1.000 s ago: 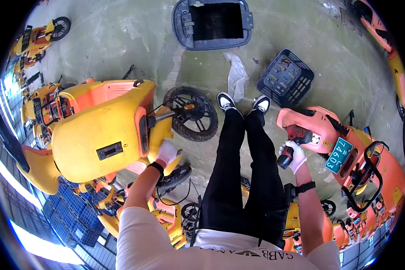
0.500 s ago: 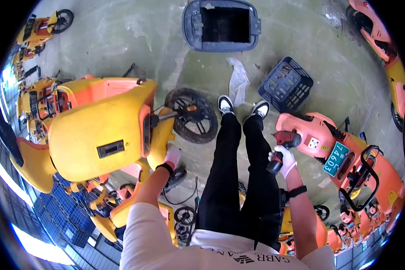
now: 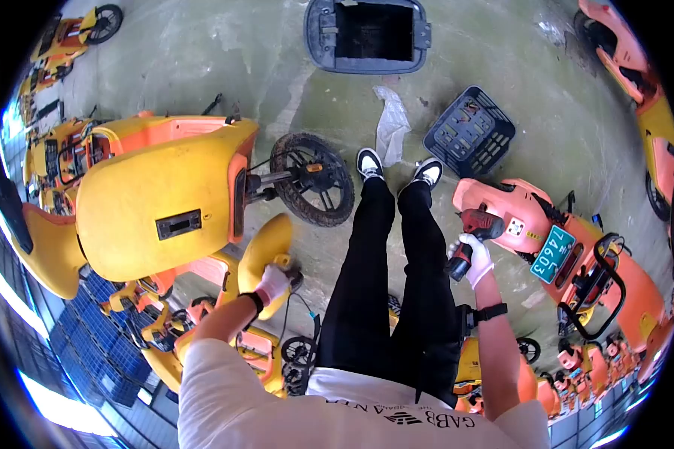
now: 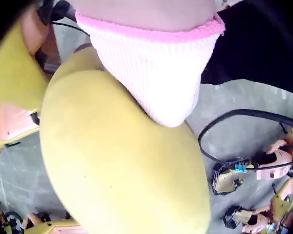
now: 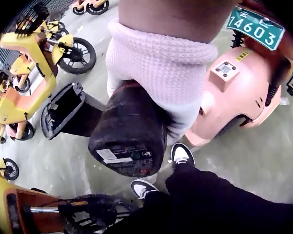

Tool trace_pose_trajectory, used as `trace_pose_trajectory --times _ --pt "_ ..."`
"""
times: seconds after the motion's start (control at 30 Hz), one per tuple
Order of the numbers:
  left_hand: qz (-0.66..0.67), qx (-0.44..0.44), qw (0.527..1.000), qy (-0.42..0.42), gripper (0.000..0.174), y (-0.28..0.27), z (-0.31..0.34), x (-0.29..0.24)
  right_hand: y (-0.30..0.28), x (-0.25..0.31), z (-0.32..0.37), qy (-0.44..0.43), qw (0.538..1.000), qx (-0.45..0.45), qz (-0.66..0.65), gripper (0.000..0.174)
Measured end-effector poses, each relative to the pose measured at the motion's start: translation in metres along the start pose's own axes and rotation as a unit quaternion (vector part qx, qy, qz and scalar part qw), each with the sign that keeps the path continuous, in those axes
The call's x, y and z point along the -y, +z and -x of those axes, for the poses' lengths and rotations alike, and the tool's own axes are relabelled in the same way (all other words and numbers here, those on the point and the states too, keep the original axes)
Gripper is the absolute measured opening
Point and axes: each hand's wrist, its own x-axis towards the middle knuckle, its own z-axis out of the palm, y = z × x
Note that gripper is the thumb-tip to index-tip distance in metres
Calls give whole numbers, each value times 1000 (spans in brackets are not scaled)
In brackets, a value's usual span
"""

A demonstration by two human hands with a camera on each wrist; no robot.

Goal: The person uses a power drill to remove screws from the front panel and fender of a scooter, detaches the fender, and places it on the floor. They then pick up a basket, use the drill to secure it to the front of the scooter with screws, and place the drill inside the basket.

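Since a second ago the yellow cover (image 3: 266, 243) has come off the yellow scooter (image 3: 157, 202) and dropped towards 8 o'clock, clear of the wheel (image 3: 312, 179). Our left hand (image 3: 273, 283) went down with it, and the drill has hardly shifted.

The yellow scooter fills the 9 o'clock side and the orange scooter (image 3: 577, 254) lies at 3 o'clock, both on the concrete floor (image 3: 202, 67).

The cover hangs between us and the yellow scooter, held off the floor. We judge it a light, stiff plastic shell, smooth and a bit slippery, so the rim is the best place to grip it.

The drill (image 3: 475, 224) sits at 3 o'clock, just beside the orange scooter. It is probably bottom-heavy at its battery, so it is best held by the handle.

Our left hand, gloved, grips the cover's lower end with its fingers curled under the rim. Our right hand (image 3: 478, 258), also gloved, is wrapped tight round the drill's handle.
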Motion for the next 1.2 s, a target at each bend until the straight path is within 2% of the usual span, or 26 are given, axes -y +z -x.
trace_pose_trajectory --times 0.03,0.1,0.13,0.2,0.3,0.37,0.5,0.63,0.67,0.7,0.73,0.8,0.83,0.9,0.93,1.0,1.03,1.07,1.1,1.17,1.2 --pt "-72 -57 995 27 20 30 1 7 1 -4 0 -6 1000 0 -7 21" --pt "20 -248 968 23 25 45 -4 23 -8 -5 -4 11 1000 -18 17 21" --pt "19 -250 967 36 25 26 -5 22 -10 -6 -6 17 1000 -14 14 21" --pt "53 -94 993 45 29 -66 6 24 -16 -11 -6 13 1000 -23 10 20" --pt "89 -102 989 63 30 -191 -2 -2 -22 -16 -3 7 999 -28 20 20" --pt "96 -276 948 125 30 -261 -25 -16 -26 -18 2 21 999 -31 21 16" --pt "228 -429 848 213 26 -367 -109 -56 -44 -21 10 22 1000 -19 -3 15" --pt "292 -457 812 214 27 -432 -200 -122 -68 -19 18 26 997 -27 -70 17" --pt "277 -464 807 237 26 -439 -227 -134 -75 -18 21 27 996 -42 -75 18" --pt "263 -470 803 256 26 -441 -250 -144 -83 -17 20 30 995 -56 -78 18" --pt "255 -478 816 201 28 -441 -265 -156 -93 -17 19 30 997 -61 -38 20" --pt "281 -481 825 96 30 -435 -273 -175 -105 -14 20 19 996 -53 -63 20" --pt "279 -477 829 90 30 -430 -274 -178 -112 -14 17 12 996 -49 -70 20" --pt "345 -506 787 73 33 -416 -271 -178 -128 -18 8 35 991 -63 -116 18" --pt "373 -495 779 95 35 -398 -274 -172 -128 -15 11 42 990 -72 -116 19" --pt "409 -402 817 64 27 -345 -290 -150 -135 -16 11 57 988 -80 -118 21" --pt "420 -312 850 67 33 -325 -289 -127 -140 -20 12 50 992 -71 -94 19" --pt "458 -254 851 -47 32 -318 -271 -114 -140 -18 20 57 994 -86 -42 18" --pt "511 -235 822 -87 33 -286 -279 -95 -141 -16 26 62 993 -99 12 17" --pt "526 -239 806 -131 32 -215 -314 -56 -166 -35 21 39 985 -115 125 13" --pt "691 -179 681 -163 27 -206 -311 -46 -170 -39 23 26 981 -117 154 11"
